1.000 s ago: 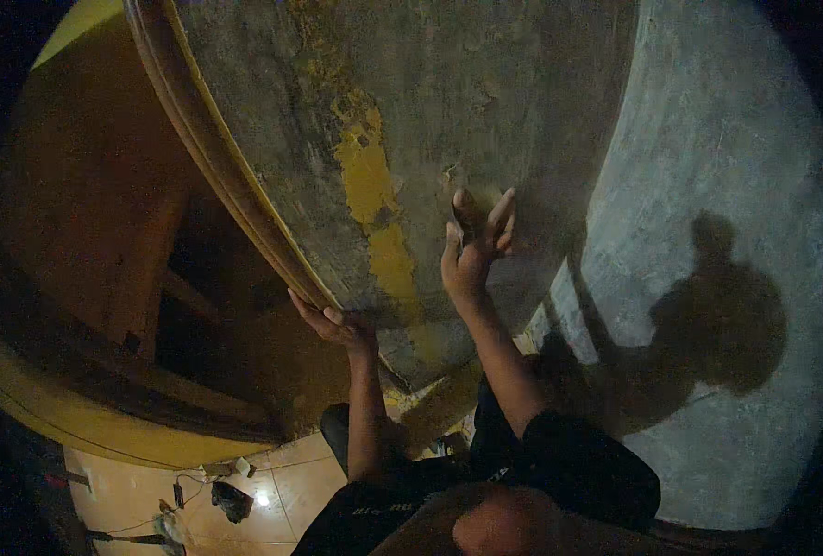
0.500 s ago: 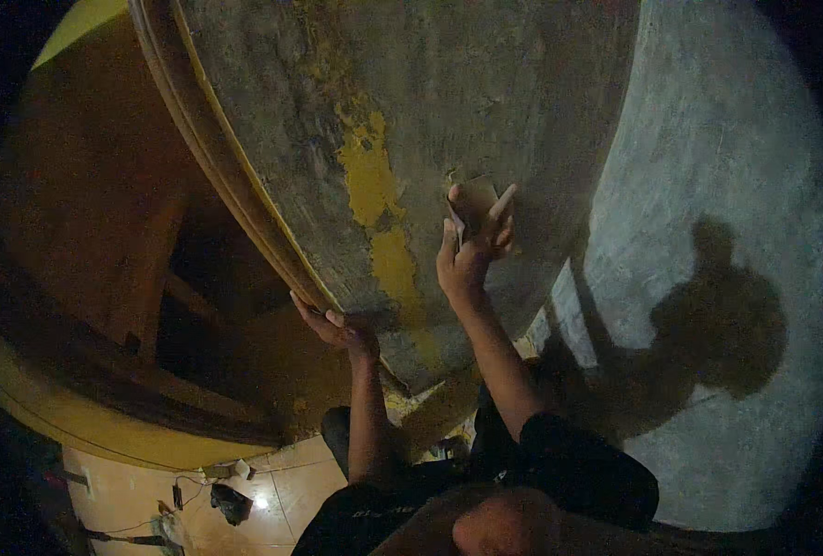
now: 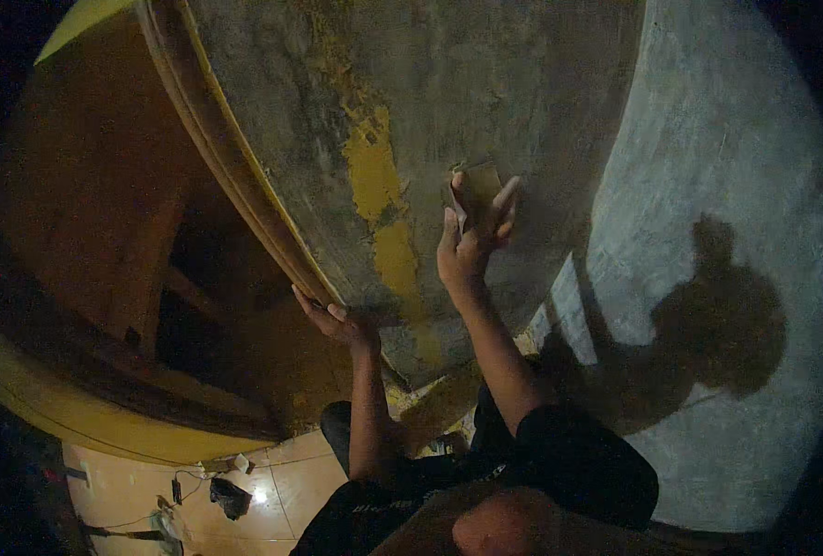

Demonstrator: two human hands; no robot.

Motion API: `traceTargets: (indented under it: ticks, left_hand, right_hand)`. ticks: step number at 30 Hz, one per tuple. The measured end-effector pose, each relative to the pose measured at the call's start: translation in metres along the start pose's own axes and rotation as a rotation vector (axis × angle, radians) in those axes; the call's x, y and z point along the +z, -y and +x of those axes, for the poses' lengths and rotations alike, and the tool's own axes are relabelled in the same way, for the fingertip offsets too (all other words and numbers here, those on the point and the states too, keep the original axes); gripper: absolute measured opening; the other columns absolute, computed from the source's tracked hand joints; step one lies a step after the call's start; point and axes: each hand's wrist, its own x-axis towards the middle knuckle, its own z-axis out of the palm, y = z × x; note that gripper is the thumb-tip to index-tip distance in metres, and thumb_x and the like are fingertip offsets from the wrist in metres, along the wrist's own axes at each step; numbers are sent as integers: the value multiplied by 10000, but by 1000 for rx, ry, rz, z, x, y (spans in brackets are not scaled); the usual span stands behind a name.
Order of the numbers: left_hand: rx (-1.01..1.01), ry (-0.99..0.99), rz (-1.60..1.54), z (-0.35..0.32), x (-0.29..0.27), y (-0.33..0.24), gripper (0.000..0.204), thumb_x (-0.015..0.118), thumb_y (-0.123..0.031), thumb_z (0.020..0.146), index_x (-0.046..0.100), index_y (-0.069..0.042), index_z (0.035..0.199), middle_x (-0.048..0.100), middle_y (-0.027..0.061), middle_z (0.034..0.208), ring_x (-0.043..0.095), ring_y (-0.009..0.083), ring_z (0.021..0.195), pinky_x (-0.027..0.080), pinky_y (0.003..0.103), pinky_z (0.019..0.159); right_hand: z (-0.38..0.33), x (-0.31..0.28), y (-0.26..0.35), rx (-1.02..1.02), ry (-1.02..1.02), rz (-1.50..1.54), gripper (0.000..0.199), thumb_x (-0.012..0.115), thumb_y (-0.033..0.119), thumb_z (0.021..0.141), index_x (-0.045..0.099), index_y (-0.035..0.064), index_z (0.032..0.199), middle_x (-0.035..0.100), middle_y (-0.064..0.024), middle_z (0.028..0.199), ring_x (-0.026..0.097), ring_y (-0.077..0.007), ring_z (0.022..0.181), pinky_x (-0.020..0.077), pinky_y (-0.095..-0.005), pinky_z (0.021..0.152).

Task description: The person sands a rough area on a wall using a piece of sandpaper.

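A big worn grey-brown door panel [image 3: 504, 83] stands in front of me, with patches of yellow [image 3: 372, 176] running down its left part. My right hand [image 3: 471, 243] is raised to the panel, its fingers bent round a folded piece of brownish sandpaper [image 3: 483, 182] that lies against the surface. Index and outer fingers are spread over the sheet, and the thumb is at its left side. Down at the lower left edge of the panel, my left hand [image 3: 345, 326] grips the border, its fingers partly behind the edge.
Left of the panel is a dark brown doorway with a frame [image 3: 166, 306]. A pale bluish wall [image 3: 735, 139] on the right carries my shadow. On the tiled floor [image 3: 282, 491] at lower left lie a black plastic bag [image 3: 231, 498] and a cable [image 3: 178, 486].
My right hand has slid slightly upward with the sandpaper. The panel sits a little further right in the view, and my left hand stays at its edge.
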Motion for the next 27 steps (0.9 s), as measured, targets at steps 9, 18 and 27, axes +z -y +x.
traceTargets:
  ticks: [9,18,27]
  left_hand:
    - [-30,60,-99,2,-2,-12,738,306,-556,1018,228,-32,1533,284,244,1531,348,386,1386,322,539,1109]
    - [51,8,25,1,1,6,727,256,-551,1029,274,-12,1517,345,255,1496,411,378,1344,376,519,1073]
    - [27,2,-45,2,-2,-3,760,255,-574,1021,264,2,1517,308,254,1521,383,381,1366,356,527,1092]
  right_hand:
    - [5,-2,5,28,66,-194,420,456,376,1027,477,356,1446,13,-276,1611,104,-538,1429,144,-694,1059]
    - [-1,-2,6,48,110,-207,470,486,413,1003,442,355,1468,-1,-276,1610,110,-561,1409,179,-697,1047]
    - [6,2,7,59,85,-171,483,526,389,986,437,390,1461,-7,-237,1622,130,-558,1401,136,-705,1052]
